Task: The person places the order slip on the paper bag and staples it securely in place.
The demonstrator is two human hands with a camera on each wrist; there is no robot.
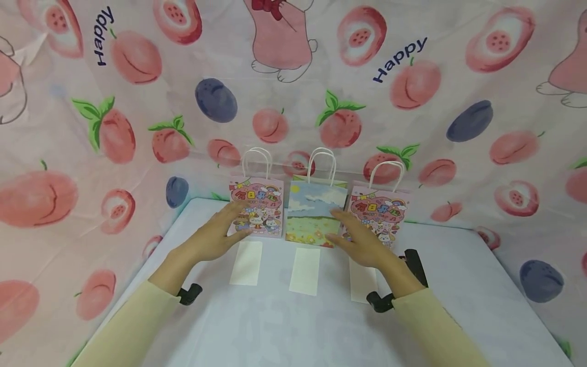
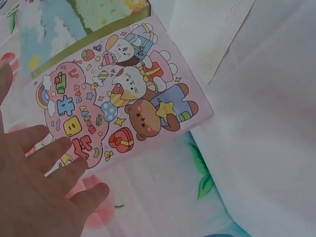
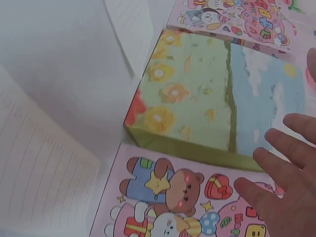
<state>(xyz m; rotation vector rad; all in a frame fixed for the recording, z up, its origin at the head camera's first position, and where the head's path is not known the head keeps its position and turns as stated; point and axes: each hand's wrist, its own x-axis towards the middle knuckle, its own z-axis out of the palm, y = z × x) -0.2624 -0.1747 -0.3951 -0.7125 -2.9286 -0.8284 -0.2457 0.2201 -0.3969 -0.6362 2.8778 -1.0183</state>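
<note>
Three paper gift bags with white handles stand in a row at the back of the table. The left pink bag (image 1: 266, 204) and the right pink bag (image 1: 382, 206) carry cartoon animals; the middle bag (image 1: 312, 209) shows sky and flowers. My left hand (image 1: 213, 234) reaches to the left pink bag, fingers spread and overlapping its left side. In the left wrist view those fingers (image 2: 59, 173) lie extended over the bag's printed lettering. My right hand (image 1: 359, 239) is spread between the middle and right bags. The right wrist view shows its fingers (image 3: 284, 168) straight, with nothing held.
Before the bags lie a left paper slip (image 1: 246, 264), a middle slip (image 1: 304, 271) and a right slip (image 1: 361, 281), partly behind my right arm. Ruled lines show on a slip (image 3: 44, 163) up close. A fruit-print cloth (image 1: 293, 102) hangs behind the white table (image 1: 275, 331).
</note>
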